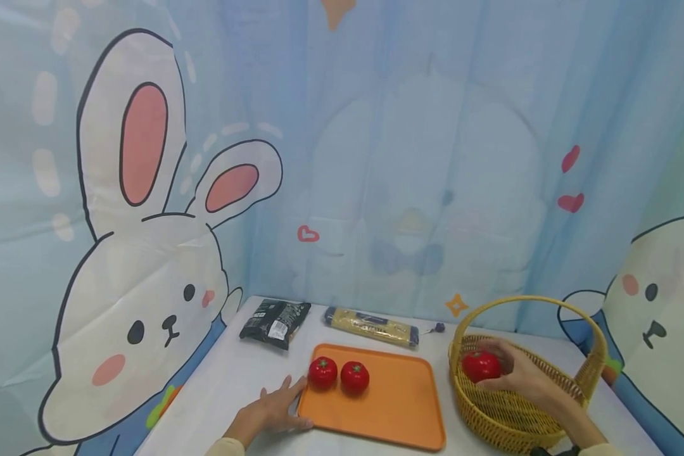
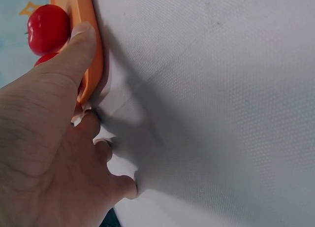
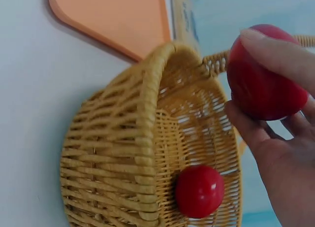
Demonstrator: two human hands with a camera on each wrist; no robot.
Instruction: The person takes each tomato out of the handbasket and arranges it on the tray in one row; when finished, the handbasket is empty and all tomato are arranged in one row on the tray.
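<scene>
My right hand (image 1: 515, 373) grips a red tomato (image 3: 263, 77) above the wicker basket (image 3: 106, 163), thumb on one side and fingers on the other. Inside the basket lies another tomato (image 3: 199, 191), which the head view does not show. At the left end of the orange tray (image 1: 401, 396), my left hand (image 1: 270, 408) touches the rim with its fingers spread. Two more tomatoes, one on the left (image 1: 322, 373) and one on the right (image 1: 354, 378), sit side by side on the tray close to that hand.
A black snack bag (image 1: 275, 322) lies at the back left of the white table. Behind the tray is a long yellow packet (image 1: 372, 326), with a small dark item (image 1: 439, 327) beside it. The basket's tall handle (image 1: 527, 298) arches over its opening. A printed curtain (image 1: 342, 158) hangs behind.
</scene>
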